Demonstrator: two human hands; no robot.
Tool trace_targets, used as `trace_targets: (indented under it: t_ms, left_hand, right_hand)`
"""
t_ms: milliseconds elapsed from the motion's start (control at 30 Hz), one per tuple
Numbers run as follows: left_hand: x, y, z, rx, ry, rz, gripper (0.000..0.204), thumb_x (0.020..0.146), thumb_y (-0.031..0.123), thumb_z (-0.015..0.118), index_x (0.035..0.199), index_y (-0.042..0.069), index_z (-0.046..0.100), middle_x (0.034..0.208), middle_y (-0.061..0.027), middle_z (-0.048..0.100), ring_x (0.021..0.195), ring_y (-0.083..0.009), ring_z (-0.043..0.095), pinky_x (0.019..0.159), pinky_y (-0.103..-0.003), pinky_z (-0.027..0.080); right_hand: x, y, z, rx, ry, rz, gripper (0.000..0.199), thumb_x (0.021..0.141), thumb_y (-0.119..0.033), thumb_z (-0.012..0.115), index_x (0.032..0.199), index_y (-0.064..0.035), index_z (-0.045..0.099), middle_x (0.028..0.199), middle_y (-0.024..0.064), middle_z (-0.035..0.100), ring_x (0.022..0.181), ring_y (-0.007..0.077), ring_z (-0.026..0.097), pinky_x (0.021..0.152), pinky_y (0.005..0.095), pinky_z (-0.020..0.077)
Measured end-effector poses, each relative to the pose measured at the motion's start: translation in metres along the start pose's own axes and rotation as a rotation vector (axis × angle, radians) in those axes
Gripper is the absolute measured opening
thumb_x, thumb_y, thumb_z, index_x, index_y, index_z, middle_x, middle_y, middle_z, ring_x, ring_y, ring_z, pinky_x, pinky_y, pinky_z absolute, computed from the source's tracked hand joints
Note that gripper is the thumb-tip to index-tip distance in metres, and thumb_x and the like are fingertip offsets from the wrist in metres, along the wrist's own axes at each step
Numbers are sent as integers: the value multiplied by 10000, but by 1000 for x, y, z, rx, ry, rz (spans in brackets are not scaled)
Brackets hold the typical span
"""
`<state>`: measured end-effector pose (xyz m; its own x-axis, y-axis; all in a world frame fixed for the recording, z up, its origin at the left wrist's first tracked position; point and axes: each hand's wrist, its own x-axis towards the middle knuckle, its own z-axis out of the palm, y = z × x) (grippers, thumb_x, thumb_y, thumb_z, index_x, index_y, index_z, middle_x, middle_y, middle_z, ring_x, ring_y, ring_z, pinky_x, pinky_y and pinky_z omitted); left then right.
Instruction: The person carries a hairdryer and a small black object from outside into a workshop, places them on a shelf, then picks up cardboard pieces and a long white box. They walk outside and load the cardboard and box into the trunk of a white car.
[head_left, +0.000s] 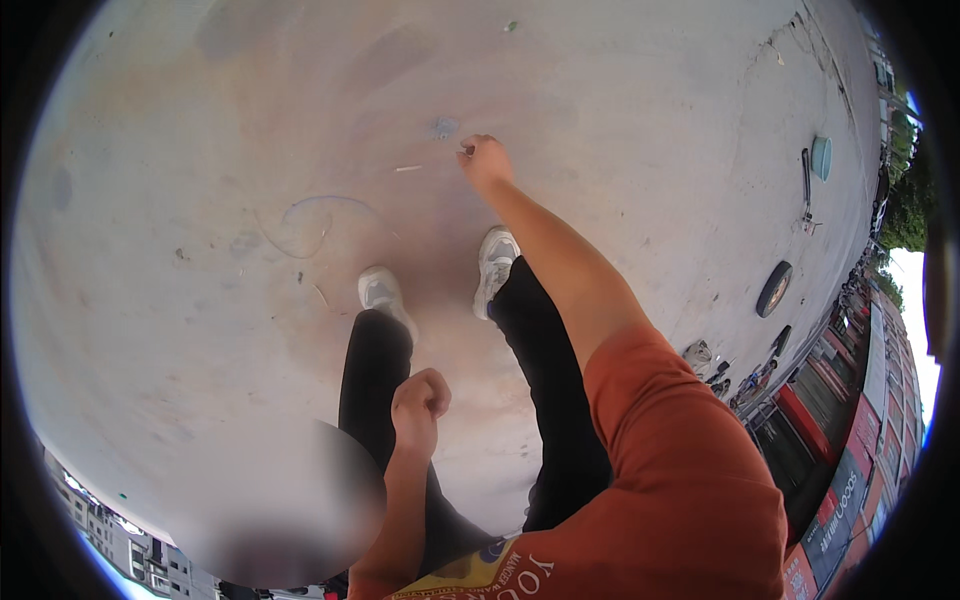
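I am stretching my right arm far out and down in front of me, the orange sleeve bunched at the shoulder, the forearm straight, and my right hand (485,158) is hanging just above the pale, stained concrete floor (200,330). The fingers of that grip are curling in together, pinching something small and dark at the fingertips; I cannot tell what it is. A thin pale stick-like scrap (407,168) is lying on the floor just beside that hand, to its left, apart from it. A small bluish spot (444,127) is showing on the floor near the knuckles. My left arm is bending up close to my body, and my left hand (420,397) is hovering over my left thigh in black trousers, its grip pressed together into a loose fist, holding nothing that I can see. My grey-white shoes, left one (380,290) and right one (496,262), are standing on the floor below the reaching hand
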<state>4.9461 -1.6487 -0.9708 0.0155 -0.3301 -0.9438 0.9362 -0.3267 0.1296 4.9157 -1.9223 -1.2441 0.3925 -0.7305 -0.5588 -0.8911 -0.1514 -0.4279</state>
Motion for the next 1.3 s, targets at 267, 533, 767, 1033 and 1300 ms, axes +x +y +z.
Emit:
trace_targets:
  t_ms: [267, 533, 767, 1033, 1300]
  left_hand:
    - [32, 38, -5, 102, 49, 6, 138, 646, 26, 326, 595, -6, 450, 571, -73, 427, 506, -93, 305, 477, -235, 250]
    - [50, 29, -4, 153, 69, -16, 130, 683, 54, 352, 616, 5, 452, 568, -64, 416, 513, -104, 319, 478, -233, 258]
    - [72, 32, 19, 236, 20, 46, 187, 763, 88, 377, 601, 26, 446, 569, -29, 409, 509, -101, 317, 477, -242, 256]
    - [99, 17, 28, 454, 126, 125, 190, 758, 115, 400, 578, 72, 446, 546, -6, 416, 467, -108, 342, 445, -255, 252]
    - [-23, -17, 75, 586, 193, -124, 151, 689, 89, 411, 574, 43, 497, 476, -27, 392, 367, -120, 332, 341, -237, 231]
  right_hand:
    - [71, 0, 80, -224, 101, 21, 480, 722, -146, 697, 1142, -18, 504, 1121, 151, 533, 1091, 305, 477, 907, 369, 423]
    - [76, 19, 79, -440, -24, -34, 394, 753, -166, 660, 1065, 22, 510, 1100, 160, 523, 1072, 307, 479, 870, 349, 432]
    - [74, 6, 76, -272, -121, -46, 474, 775, -188, 641, 1165, 12, 461, 1210, 202, 472, 1173, 353, 415, 925, 398, 433]
    - [54, 8, 35, -191, -375, -28, 293, 821, -32, 445, 1102, 37, 490, 1172, 261, 498, 1039, 385, 554, 831, 408, 499]
    - [-120, 91, -103, 52, -459, 109, 164, 700, -126, 622, 823, -38, 684, 865, 179, 654, 853, 337, 628, 728, 416, 512]
